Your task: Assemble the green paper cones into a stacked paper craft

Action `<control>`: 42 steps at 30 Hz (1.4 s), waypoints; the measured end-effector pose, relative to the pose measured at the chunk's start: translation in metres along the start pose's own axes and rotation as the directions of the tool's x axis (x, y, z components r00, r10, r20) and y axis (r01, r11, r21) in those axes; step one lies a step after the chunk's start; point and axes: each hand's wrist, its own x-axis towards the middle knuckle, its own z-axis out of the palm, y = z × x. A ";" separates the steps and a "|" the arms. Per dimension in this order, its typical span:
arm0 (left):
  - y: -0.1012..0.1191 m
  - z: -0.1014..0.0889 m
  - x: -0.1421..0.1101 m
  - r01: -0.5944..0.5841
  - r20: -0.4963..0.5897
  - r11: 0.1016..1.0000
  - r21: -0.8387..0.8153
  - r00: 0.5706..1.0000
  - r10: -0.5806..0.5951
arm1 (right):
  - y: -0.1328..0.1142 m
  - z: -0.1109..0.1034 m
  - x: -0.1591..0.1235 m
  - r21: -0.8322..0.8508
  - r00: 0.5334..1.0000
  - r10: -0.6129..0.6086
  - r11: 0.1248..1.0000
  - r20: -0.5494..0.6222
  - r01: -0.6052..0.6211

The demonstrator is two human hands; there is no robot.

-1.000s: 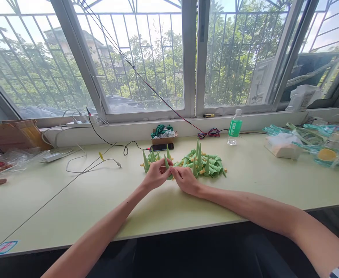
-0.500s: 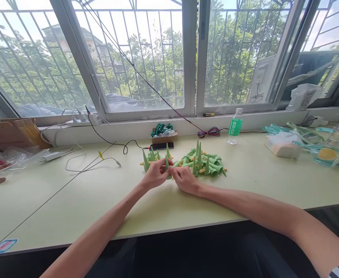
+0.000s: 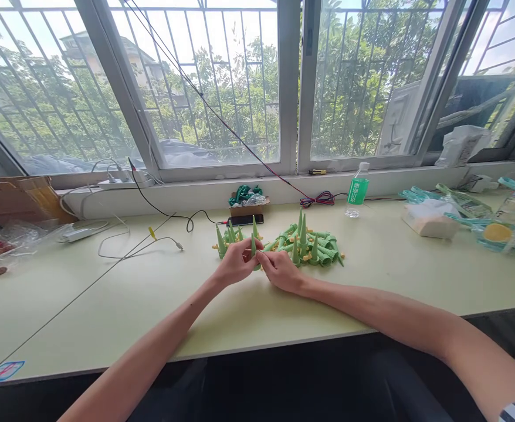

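Note:
My left hand [image 3: 236, 262] is closed around a small green cone-shaped piece [image 3: 253, 246], which stands upright between its fingers. Pressed up against it from the right, my right hand [image 3: 283, 271] pinches at the side of the same piece; whatever lies between its fingertips is too small to make out. Right behind my right hand spreads a heap of similar green cones [image 3: 323, 249] with yellow bits, some standing, others on their sides. A smaller group of green cones [image 3: 221, 241] stands behind my left hand.
Behind the cones lie a black phone [image 3: 245, 220] on a cable and a small box [image 3: 248, 205] with green and silvery wrapping. A green-labelled bottle [image 3: 357, 191] stands back right, near a tissue pack [image 3: 431, 221]. Cables [image 3: 141, 249] and plastic bags [image 3: 15, 240] lie to the left.
Both hands stay together on the green cone, with hardly any movement. The whole view has shifted very slightly.

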 end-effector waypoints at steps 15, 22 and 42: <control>0.003 -0.001 0.000 -0.003 0.017 1.000 0.018 1.000 0.002 | -0.003 -0.003 0.000 0.032 0.999 0.010 0.999 0.043 -0.011; 0.005 -0.001 0.000 0.002 0.023 1.000 0.008 1.000 -0.002 | -0.003 -0.003 0.000 0.046 0.999 0.001 0.999 0.042 -0.003; 0.002 -0.001 0.000 0.020 0.025 0.999 -0.025 1.000 -0.019 | 0.002 0.000 -0.001 0.056 1.000 -0.008 0.998 0.021 0.007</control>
